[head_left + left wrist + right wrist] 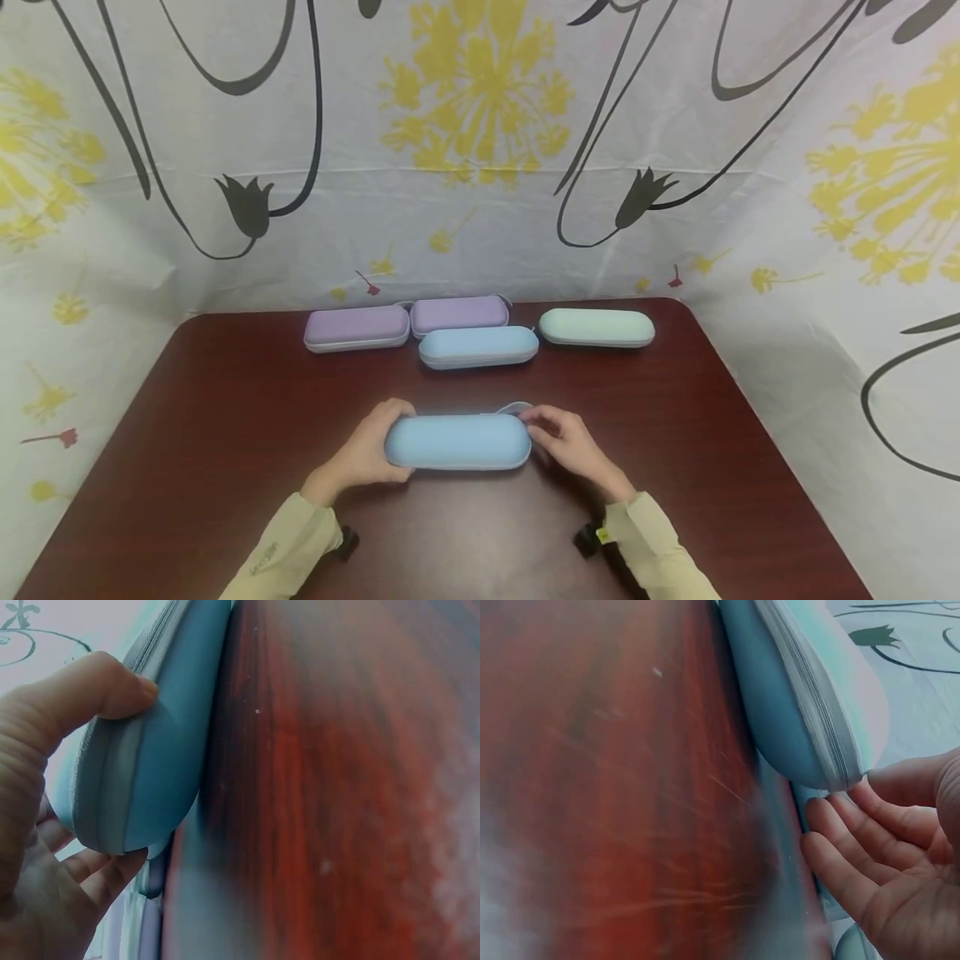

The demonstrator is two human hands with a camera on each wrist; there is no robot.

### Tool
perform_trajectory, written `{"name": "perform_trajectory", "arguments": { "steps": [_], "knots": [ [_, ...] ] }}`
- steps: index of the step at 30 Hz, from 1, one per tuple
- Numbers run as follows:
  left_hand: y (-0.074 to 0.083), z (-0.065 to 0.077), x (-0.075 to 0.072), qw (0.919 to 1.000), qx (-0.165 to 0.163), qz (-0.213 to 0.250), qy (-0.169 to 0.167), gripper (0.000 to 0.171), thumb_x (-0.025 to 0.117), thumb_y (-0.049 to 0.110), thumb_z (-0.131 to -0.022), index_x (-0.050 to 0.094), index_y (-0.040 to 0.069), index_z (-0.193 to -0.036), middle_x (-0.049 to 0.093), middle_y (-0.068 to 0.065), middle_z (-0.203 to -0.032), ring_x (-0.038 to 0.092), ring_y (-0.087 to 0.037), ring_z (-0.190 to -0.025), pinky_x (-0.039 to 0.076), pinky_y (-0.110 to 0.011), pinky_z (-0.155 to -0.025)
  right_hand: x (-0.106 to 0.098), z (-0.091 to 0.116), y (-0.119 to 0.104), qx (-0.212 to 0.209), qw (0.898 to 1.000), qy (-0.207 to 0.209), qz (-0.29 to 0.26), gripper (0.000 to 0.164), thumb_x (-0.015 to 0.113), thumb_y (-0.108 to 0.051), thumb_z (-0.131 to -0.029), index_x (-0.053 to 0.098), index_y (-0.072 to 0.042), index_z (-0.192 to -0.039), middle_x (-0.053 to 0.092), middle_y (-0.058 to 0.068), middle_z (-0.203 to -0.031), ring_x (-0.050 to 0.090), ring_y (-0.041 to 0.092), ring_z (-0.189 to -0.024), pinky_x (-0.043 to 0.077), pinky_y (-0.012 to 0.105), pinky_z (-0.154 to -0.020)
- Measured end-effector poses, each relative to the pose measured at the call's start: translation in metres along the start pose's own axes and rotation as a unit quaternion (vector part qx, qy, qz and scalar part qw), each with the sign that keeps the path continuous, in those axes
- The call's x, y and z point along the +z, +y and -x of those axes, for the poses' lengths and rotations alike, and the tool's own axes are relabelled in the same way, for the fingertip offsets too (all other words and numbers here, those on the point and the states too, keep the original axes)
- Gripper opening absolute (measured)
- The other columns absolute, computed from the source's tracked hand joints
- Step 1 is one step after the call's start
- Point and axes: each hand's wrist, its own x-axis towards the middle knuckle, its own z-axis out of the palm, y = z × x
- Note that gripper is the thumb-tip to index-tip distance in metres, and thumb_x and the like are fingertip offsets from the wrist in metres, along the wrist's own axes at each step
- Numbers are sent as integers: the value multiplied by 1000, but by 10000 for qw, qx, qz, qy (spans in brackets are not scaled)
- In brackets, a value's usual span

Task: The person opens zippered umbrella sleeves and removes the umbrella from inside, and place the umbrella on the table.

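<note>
A light blue zippered hard case (457,442), long with rounded ends, is between both hands over the table. My left hand (371,450) grips its left end, thumb on the near side and fingers round the far side. In the left wrist view that thumb (120,690) presses beside the grey zipper band. At the other end, my right hand (568,442) has its thumb and bent fingers at the corner. The right wrist view shows the thumb tip right at the end of the zipper (832,742), fingers curled below. A thin strap loop (516,407) sticks out at the far right corner.
Along the back of the dark red-brown table (225,467) lie two purple cases (358,323), another blue case (480,343) in front of one of them, and a mint green case (597,325) at right. A patterned white cloth (480,233) hangs behind and at the sides.
</note>
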Motion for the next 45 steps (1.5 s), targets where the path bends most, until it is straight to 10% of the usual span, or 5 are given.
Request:
{"name": "perform_trajectory", "arguments": {
  "steps": [7,19,33,45],
  "knots": [
    [7,2,-2,9994,51,-312,-109,74,87,15,-53,49,7,-116,50,-4,-120,45,-20,-110,43,-44,-92,-7,-25,5,161,9969,-764,94,20,58,-5,-90,68,-7,-108,67,4,-107,59,19,-105,46,35,-91],
    [15,5,-10,9988,254,-319,-268,65,84,25,-61,52,8,-115,52,-1,-118,48,-16,-107,43,-42,-91,-7,-50,13,1392,9700,-1601,-1191,20,59,-11,-90,68,0,-104,64,10,-104,56,17,-87,51,31,-69],
    [16,6,-10,9986,232,-279,-397,63,84,23,-60,52,11,-113,53,-1,-118,49,-17,-107,45,-44,-89,-8,-67,22,1298,9524,-2382,-1391,15,60,-9,-89,68,0,-97,63,2,-91,51,14,-70,42,24,-59],
    [15,4,-9,9981,396,-357,-322,64,83,22,-59,52,10,-114,54,-1,-116,49,-18,-105,44,-43,-88,-6,-69,15,427,9770,-1995,-613,6,65,-4,-85,71,-3,-85,66,3,-81,52,10,-63,45,24,-57]
  ]
}}
